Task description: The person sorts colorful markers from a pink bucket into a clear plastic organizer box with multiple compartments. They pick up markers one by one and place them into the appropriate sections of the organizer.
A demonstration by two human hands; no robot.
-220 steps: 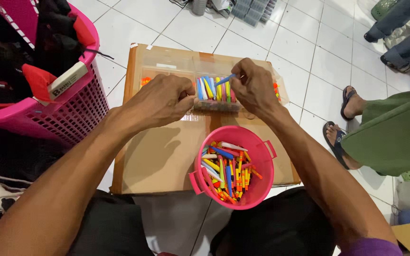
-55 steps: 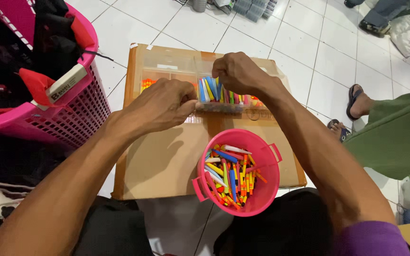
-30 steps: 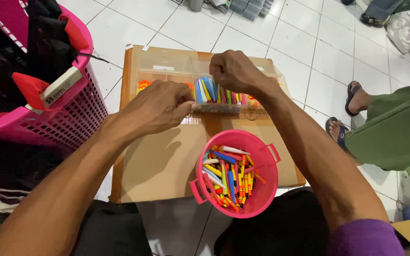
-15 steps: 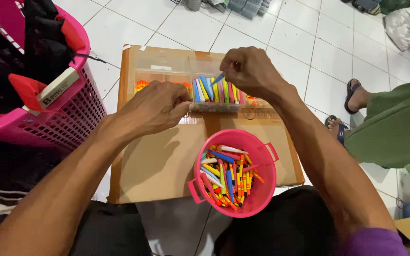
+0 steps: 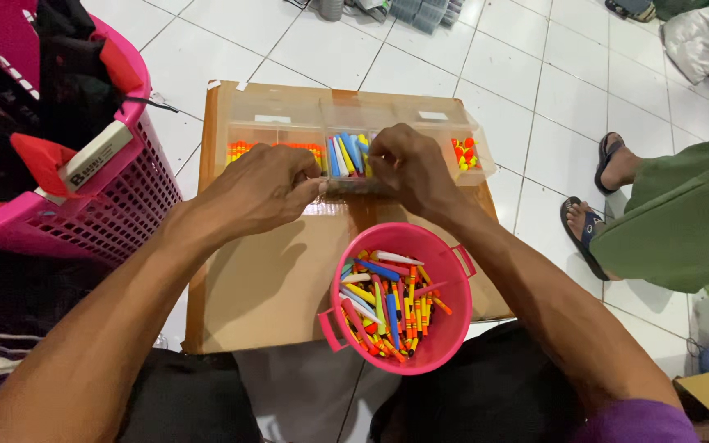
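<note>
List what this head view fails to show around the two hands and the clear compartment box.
- Fingertips of the left hand and right hand: curled under, so any grip is hidden.
- Clear compartment box: the front edge of its middle section is covered by both hands.
- Pink bucket: its lower layers of sticks are buried by those on top.
- Pink basket: cut off by the left edge.
- Seated person: only the feet and a green garment show.

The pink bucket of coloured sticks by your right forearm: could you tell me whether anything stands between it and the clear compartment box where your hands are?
Nothing visible does. The pink bucket sits on the cardboard just below the clear compartment box, with only bare cardboard between them. The left hand and right hand rest at the box's near edge, above the bucket, not blocking it.
</note>
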